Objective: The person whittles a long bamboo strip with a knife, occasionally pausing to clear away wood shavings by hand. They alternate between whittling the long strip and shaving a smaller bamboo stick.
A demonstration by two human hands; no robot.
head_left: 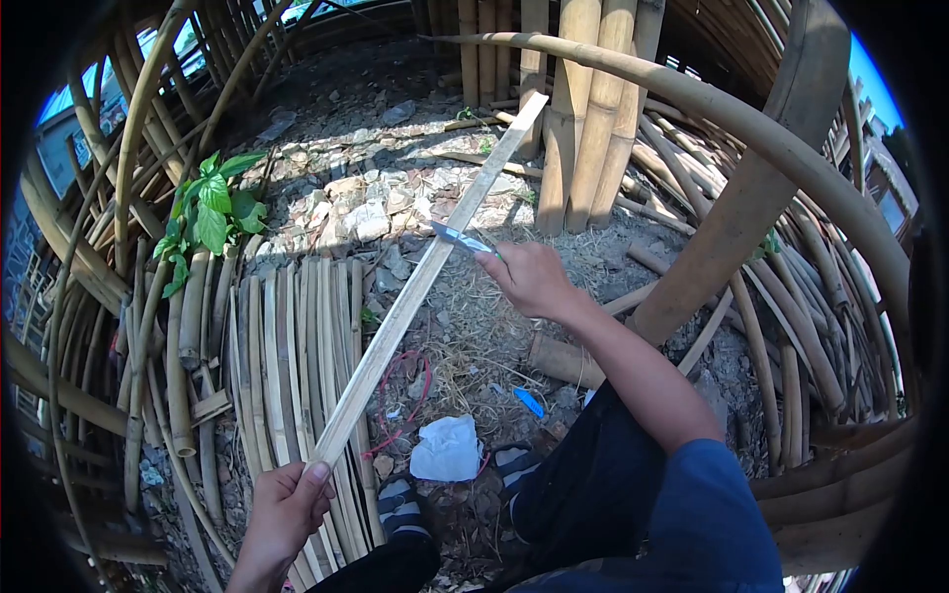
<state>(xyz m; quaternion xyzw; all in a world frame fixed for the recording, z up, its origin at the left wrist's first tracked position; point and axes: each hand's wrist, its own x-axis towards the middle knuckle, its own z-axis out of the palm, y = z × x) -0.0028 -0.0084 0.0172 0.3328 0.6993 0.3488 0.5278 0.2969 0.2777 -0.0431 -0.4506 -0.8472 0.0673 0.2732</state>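
Note:
A long, pale bamboo strip (395, 321) runs slantwise up and to the right across the middle of the view. Its near end is gripped by my left hand (282, 514), thumb on top and fingers curled round it. My right hand (532, 280) is closed on a knife (461, 238), whose blade lies across the strip a little beyond its middle. Most of the knife's handle is hidden inside that hand. Beneath the strip, at left, many similar split bamboo strips (287, 336) lie side by side on the ground.
Thick bamboo poles (588, 128) stand at the back, and a curved pole (712, 99) arches over the right side. Bamboo piles (811, 316) lie at right. A leafy plant (212, 210) grows at left. Near my feet are a white plastic bag (446, 450) and a blue wrapper (529, 402).

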